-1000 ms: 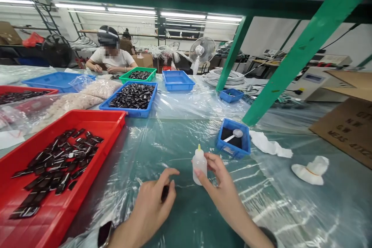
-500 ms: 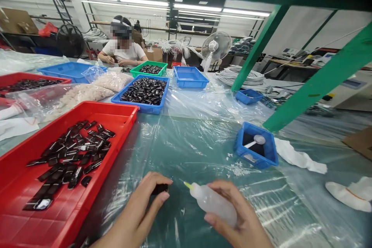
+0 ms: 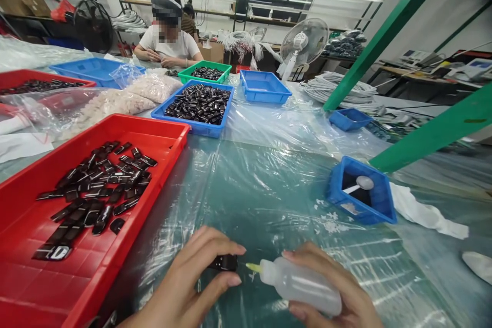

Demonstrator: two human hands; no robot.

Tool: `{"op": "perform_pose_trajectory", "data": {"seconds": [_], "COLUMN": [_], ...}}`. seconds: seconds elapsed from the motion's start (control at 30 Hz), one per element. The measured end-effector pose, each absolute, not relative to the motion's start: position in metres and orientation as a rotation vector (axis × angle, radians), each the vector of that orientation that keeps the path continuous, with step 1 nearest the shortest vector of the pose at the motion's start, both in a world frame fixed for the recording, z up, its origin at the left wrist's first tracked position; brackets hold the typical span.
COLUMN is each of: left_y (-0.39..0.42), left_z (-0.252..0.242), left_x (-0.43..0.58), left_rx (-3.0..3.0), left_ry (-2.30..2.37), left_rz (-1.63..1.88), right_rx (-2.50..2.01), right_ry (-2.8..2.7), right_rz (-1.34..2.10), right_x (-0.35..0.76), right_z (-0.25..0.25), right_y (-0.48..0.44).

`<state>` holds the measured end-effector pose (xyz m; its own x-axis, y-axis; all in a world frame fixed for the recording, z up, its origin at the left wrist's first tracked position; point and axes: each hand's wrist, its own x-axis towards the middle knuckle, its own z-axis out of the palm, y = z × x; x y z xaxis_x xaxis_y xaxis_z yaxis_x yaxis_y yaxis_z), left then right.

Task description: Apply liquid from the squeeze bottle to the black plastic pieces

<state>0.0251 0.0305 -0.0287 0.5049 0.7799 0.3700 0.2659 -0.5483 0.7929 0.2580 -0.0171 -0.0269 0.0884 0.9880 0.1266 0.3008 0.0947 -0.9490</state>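
Observation:
My left hand (image 3: pixel 188 287) pinches a small black part (image 3: pixel 224 263) between thumb and fingers, low in the view. My right hand (image 3: pixel 338 294) is wrapped round a small translucent squeeze bottle (image 3: pixel 298 283), tipped on its side. The bottle's yellow nozzle (image 3: pixel 253 267) points left and almost touches the black part. Both hands hover just above the plastic-covered green table (image 3: pixel 265 189).
A red tray (image 3: pixel 161 136) of several black parts lies at my left. A small blue bin (image 3: pixel 380 205) with a white spoon sits to the right, white cloths beyond it. Farther back are blue and green trays, bags, a fan, green posts and a seated person.
The view has dipped and shifted left. The bottle went from upright to lying sideways, and its nozzle has closed in on the black part in my left hand.

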Motion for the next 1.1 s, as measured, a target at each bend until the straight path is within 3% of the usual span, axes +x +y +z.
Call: {"op": "perform_pose_trajectory", "data": {"seconds": [0.47, 1.1], "left_y": [0.025, 0.023], "left_z": [-0.022, -0.019], "left_x": [0.026, 0.028], "left_rx": [2.119, 2.098], "left_ry": [0.808, 0.759], "left_rz": [0.807, 0.9], "right_rx": [-1.338, -1.319], "right_ry": [-1.79, -1.884], "right_rz": [0.869, 0.793], "right_x": [0.272, 0.278], "right_z": [-0.015, -0.016], "right_y": [-0.014, -0.015]}}
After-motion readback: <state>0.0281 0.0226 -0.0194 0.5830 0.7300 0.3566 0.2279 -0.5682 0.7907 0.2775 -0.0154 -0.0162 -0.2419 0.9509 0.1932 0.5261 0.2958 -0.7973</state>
